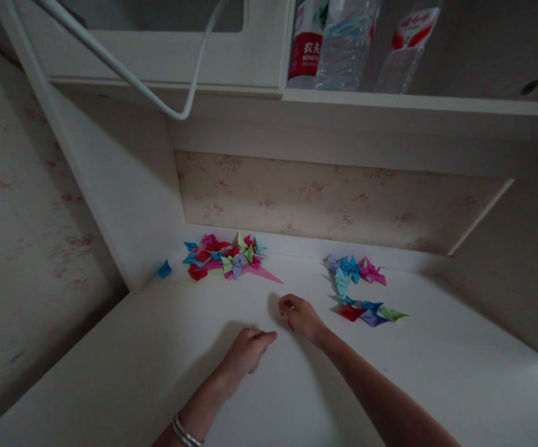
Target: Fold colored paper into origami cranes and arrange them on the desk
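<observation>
My left hand (250, 351) hovers over the white desktop (269, 410), fingers curled in and one digit stretched toward the right. Just beyond it, my right hand (299, 316) is closed, its fingertips bent inward. Nothing sticks out of either hand, and the insides of both are hidden. Ahead and to the left lies a heap of folded paper cranes (213, 254) in red, blue, pink, green and purple. A long pink paper point (266, 272) reaches out from it. Right of my right hand are more folded cranes, among them a teal one (342, 282) and a red one (351, 312).
A single blue folded paper piece (164, 269) lies by the left side panel (124, 186). Above the desk, a shelf (412, 102) holds several plastic bottles (343, 53). A white bent tube (143, 93) hangs down in front of the cabinet at upper left.
</observation>
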Motion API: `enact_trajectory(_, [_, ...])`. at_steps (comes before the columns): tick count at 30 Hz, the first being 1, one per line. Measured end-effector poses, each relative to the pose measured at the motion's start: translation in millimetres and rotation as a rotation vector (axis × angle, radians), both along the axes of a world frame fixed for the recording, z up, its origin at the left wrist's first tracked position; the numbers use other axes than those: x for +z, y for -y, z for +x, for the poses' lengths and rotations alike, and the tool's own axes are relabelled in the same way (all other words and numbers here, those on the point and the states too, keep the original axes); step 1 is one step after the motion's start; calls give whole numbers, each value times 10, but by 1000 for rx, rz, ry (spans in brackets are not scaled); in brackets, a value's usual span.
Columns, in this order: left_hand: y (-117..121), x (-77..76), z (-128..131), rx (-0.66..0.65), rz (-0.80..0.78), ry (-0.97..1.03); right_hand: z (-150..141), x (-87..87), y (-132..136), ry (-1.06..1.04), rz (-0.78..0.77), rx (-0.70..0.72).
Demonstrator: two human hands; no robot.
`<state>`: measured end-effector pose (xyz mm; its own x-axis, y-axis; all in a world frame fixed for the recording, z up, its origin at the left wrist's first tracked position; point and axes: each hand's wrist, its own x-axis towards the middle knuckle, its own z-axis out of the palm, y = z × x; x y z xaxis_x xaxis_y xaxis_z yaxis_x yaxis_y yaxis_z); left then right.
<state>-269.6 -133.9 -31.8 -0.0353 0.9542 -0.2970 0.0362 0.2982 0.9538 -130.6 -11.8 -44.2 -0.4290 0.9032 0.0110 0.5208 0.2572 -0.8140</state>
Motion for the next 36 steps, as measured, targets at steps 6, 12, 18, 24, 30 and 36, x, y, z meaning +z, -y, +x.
enact_trajectory(6, [-68, -126, -30, 9, -34, 19, -893, 187, -533, 92, 115, 16])
enact_trajectory(12, [-117, -182, -43, 4, -9, -3, -1674, 148, -716, 195, 167, -9])
enact_trajectory(18, [-219, -324, -46, 25, 36, -62, -1930, 177, -758, 301, 211, -101])
enact_trajectory(24, [-223, -290, -37, -31, 71, -104, -1970, 231, -780, 313, 222, -145])
enact_trajectory(30, [-173, -195, 4, -64, 69, -128, -1791, 240, -707, 169, 205, -185])
enact_trajectory(36, [-203, -245, 0, 24, 84, -144, -1339, 208, -469, -164, 100, -239])
